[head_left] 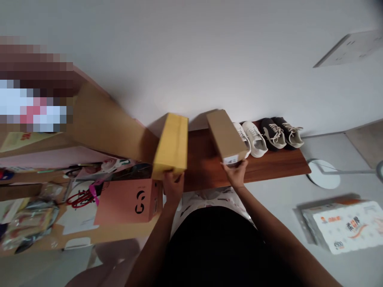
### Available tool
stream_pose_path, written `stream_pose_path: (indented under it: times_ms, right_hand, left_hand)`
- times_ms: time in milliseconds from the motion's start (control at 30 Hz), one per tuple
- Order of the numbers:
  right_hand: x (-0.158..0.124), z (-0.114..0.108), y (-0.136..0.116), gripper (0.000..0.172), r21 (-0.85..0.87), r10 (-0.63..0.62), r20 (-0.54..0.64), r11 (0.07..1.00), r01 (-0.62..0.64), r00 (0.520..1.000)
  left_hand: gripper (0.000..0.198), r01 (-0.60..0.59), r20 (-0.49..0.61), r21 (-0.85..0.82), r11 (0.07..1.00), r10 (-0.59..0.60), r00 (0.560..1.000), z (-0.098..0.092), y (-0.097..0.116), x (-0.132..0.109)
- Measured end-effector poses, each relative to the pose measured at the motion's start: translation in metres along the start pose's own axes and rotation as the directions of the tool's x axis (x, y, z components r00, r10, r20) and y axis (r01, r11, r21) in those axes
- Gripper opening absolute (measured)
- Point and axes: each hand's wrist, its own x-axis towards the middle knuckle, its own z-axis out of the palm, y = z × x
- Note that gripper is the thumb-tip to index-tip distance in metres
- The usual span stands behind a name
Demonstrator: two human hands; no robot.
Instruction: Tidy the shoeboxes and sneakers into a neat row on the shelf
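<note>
And look at this, your left grip [172,188] is curled firmly around the near end of the yellow carton [171,145], with the box reaching away from you at the left end of the wooden counter [209,173]. Over on the right, your right grip [236,173] is clamped on the near end of the kraft cardboard box [225,135], right at its white label [230,160], and the far end sits just beside the white sneakers [254,139]. Those dark sneakers [278,133] line up beyond them. Both boxes look light, stiff and long, though the thin card could dent at the corners. Your best hold looks like the ends or long sides, with no hard squeeze mid-panel. Just left of your left grip, a salmon-orange box [127,201] stands close by!
</note>
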Motion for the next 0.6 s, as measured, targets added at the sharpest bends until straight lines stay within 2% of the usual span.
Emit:
stream_pose_path:
  times_ms: [33, 67, 133, 167, 267, 333, 400, 467, 533, 567, 600]
  right_hand:
    - [-0.004, -0.002, 0.001, 0.053, -0.132, -0.106, 0.083, 0.984, 0.116, 0.991]
    - [-0.007, -0.001, 0.002, 0.042, -0.247, -0.171, 0.216, 0.943, 0.224, 0.961]
    - [-0.011, 0.006, 0.005, 0.026, -0.415, -0.182, 0.477, 0.816, 0.403, 0.860]
    - [-0.012, 0.011, 0.007, 0.026, -0.469, -0.150, 0.569, 0.748, 0.469, 0.808]
    - [-0.014, 0.027, 0.012, 0.036, -0.546, -0.033, 0.716, 0.595, 0.589, 0.697]
    - [-0.014, 0.032, 0.013, 0.041, -0.554, 0.010, 0.753, 0.549, 0.626, 0.658]
    - [-0.016, 0.031, 0.013, 0.046, -0.551, 0.014, 0.760, 0.543, 0.633, 0.650]
    - [-0.017, 0.019, 0.014, 0.047, -0.540, -0.027, 0.741, 0.571, 0.619, 0.671]
    - [-0.014, -0.006, 0.017, 0.044, -0.509, -0.103, 0.698, 0.625, 0.592, 0.708]
    - [-0.008, -0.022, 0.019, 0.043, -0.496, -0.142, 0.660, 0.655, 0.570, 0.737]
    - [0.001, -0.039, 0.023, 0.043, -0.497, -0.170, 0.604, 0.683, 0.535, 0.778]
  left_hand:
    - [0.021, -0.111, 0.117, 0.178, 0.978, 0.091, 0.989, 0.001, -0.002, -0.001]
    - [0.016, -0.223, 0.236, 0.316, 0.922, 0.151, 0.960, 0.005, -0.005, -0.001]
    - [0.022, -0.382, 0.424, 0.454, 0.805, 0.182, 0.887, 0.017, -0.012, 0.002]
    - [0.028, -0.430, 0.483, 0.493, 0.757, 0.173, 0.858, 0.024, -0.015, 0.004]
    - [0.040, -0.484, 0.561, 0.561, 0.672, 0.122, 0.819, 0.038, -0.022, 0.009]
    - [0.042, -0.492, 0.574, 0.584, 0.646, 0.101, 0.813, 0.042, -0.022, 0.008]
    - [0.043, -0.489, 0.574, 0.610, 0.623, 0.078, 0.815, 0.040, -0.018, 0.001]
    - [0.046, -0.451, 0.539, 0.662, 0.599, 0.037, 0.841, 0.037, -0.011, -0.011]
    - [0.051, -0.395, 0.506, 0.700, 0.594, -0.022, 0.862, 0.039, 0.000, -0.026]
    - [0.052, -0.383, 0.519, 0.689, 0.615, -0.049, 0.854, 0.044, 0.009, -0.034]
    - [0.053, -0.390, 0.561, 0.645, 0.657, -0.060, 0.826, 0.055, 0.020, -0.042]
